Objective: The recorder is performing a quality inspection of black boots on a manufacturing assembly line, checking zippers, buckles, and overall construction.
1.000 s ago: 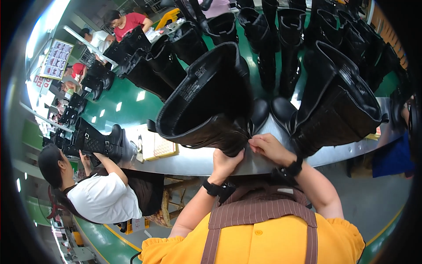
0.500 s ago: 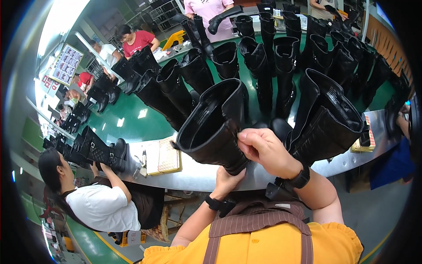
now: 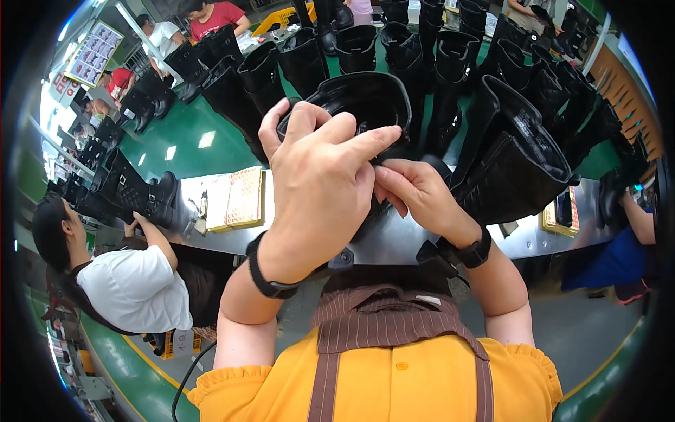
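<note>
"Left hand (image 3: pixel 320 165) has climbed from the near boot's (image 3: pixel 371 93) lower shaft to its mouth, yes?"

"Yes. On my head view it spreads over the opening; I can't tell its grip. Right hand (image 3: pixel 420 195) is pinched closed beside the shaft, contents hidden. Another boot (image 3: pixel 510 169) sits just right; patterned boxes (image 3: pixel 235 200) flank both on the steel table (image 3: pixel 394 246), green surface (image 3: pixel 190 141) beyond."

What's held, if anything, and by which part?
Black boot, apparently by its shaft's top: left hand over the opening, right hand at the side. Exact grip hidden.
</note>
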Demonstrator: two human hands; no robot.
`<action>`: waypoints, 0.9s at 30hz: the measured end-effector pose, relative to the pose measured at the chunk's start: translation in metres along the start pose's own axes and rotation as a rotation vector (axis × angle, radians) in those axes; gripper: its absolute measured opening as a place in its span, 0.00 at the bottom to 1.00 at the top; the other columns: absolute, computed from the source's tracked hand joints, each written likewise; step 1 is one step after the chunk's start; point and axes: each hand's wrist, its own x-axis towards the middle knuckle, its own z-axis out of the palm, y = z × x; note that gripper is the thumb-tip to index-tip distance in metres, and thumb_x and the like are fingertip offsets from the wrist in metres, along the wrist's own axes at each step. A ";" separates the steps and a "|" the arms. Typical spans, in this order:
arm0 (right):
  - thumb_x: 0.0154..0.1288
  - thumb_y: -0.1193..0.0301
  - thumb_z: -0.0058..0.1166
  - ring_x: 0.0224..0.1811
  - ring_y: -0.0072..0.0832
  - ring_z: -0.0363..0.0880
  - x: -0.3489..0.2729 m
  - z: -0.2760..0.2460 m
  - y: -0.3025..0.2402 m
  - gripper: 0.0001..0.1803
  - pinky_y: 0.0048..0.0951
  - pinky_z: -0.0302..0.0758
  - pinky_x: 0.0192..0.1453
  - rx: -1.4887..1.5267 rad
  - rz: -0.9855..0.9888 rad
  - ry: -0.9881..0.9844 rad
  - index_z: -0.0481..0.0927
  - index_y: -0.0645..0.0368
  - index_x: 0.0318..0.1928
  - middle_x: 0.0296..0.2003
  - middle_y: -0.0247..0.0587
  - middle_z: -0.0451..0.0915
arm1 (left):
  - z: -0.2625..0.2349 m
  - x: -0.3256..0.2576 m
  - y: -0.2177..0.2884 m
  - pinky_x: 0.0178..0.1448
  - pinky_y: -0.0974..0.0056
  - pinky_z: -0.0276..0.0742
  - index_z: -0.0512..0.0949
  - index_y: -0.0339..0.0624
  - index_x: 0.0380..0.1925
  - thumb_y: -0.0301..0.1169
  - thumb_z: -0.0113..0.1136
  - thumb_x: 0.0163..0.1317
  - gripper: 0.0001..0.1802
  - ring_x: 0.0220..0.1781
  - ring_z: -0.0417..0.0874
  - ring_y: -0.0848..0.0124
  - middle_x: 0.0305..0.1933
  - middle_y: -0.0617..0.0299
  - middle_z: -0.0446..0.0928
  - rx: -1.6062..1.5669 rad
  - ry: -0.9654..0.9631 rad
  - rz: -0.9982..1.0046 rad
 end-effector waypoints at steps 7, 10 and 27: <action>0.76 0.63 0.46 0.17 0.11 0.66 -0.003 0.005 -0.006 0.19 0.17 0.62 0.22 0.232 0.078 0.013 0.79 0.61 0.29 0.19 0.27 0.73 | 0.107 -0.118 -0.031 0.79 0.50 0.41 0.34 0.35 0.74 0.41 0.85 0.38 0.76 0.77 0.49 0.47 0.76 0.38 0.45 -0.428 0.350 -0.421; 0.77 0.64 0.44 0.17 0.12 0.65 -0.003 0.005 -0.020 0.18 0.16 0.61 0.22 0.191 0.152 -0.051 0.76 0.60 0.29 0.20 0.27 0.71 | 0.156 -0.159 -0.020 0.71 0.58 0.66 0.57 0.35 0.68 0.33 0.81 0.45 0.53 0.66 0.71 0.59 0.64 0.48 0.70 -0.761 -0.031 -0.781; 0.45 0.74 0.75 0.55 0.50 0.78 -0.120 -0.077 -0.073 0.18 0.39 0.75 0.57 -1.124 -0.309 0.830 0.78 0.60 0.36 0.58 0.58 0.75 | 0.134 -0.145 0.020 0.49 0.54 0.75 0.67 0.35 0.57 0.24 0.63 0.55 0.28 0.45 0.77 0.53 0.52 0.45 0.70 -0.483 0.642 0.109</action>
